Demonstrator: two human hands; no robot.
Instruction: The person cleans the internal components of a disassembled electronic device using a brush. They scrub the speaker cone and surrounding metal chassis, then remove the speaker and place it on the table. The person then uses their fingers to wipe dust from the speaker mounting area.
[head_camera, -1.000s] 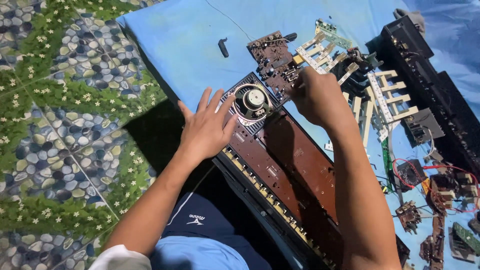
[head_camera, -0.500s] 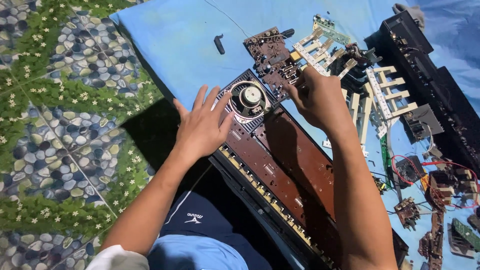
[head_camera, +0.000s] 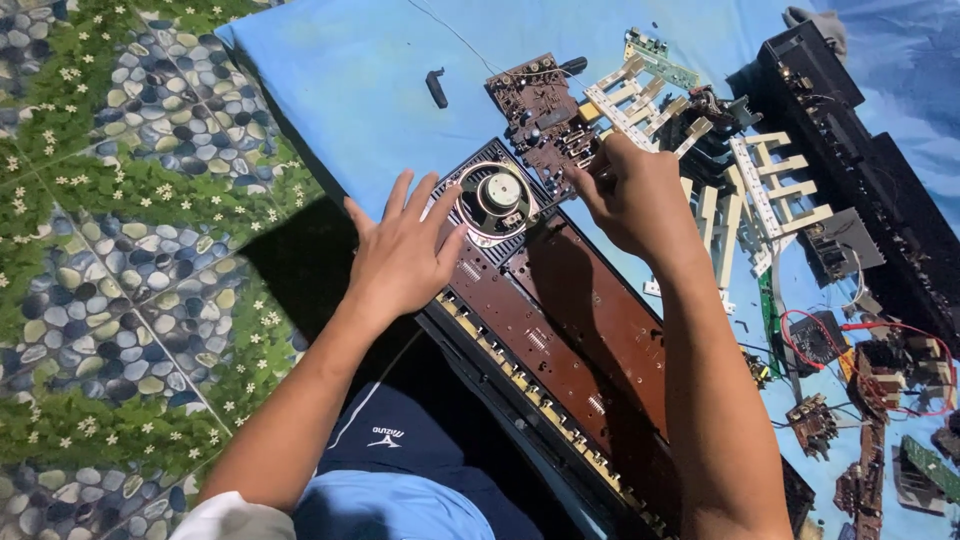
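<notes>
1. A blue sheet (head_camera: 330, 90) was spread over a floor mat (head_camera: 110, 250) printed with pebbles and leaves, and the dismantled parts were laid out on it.
2. An opened black keyboard chassis (head_camera: 600, 400) was seen running from the centre towards the near right, with a long brown circuit board (head_camera: 590, 330) seated inside it.
3. A second black housing (head_camera: 860, 170) was laid along the far right edge, well apart from the hands.
4. White key frames (head_camera: 770, 190) were scattered between the two housings, and small boards with red wires (head_camera: 870, 350) lay at the right.
5. The left hand (head_camera: 400, 255) was laid flat on the left end of the chassis, fingers spread and nothing grasped, its fingertips just beside the round speaker (head_camera: 497, 197).
6. The right hand (head_camera: 630, 195) was held at the far end of the brown board, its grip closed at the edge of a smaller brown board (head_camera: 545, 115) lying just beyond the speaker; whether that board or only a connector was pinched could not be told.
7. A small black part (head_camera: 437, 88) lay alone on the sheet, to the far left of the smaller board.
8. The step in hand was judged to be work on the smaller board while the chassis was steadied; any further move was judged to call for a firm hold-down on the left and care with the fine wires.
</notes>
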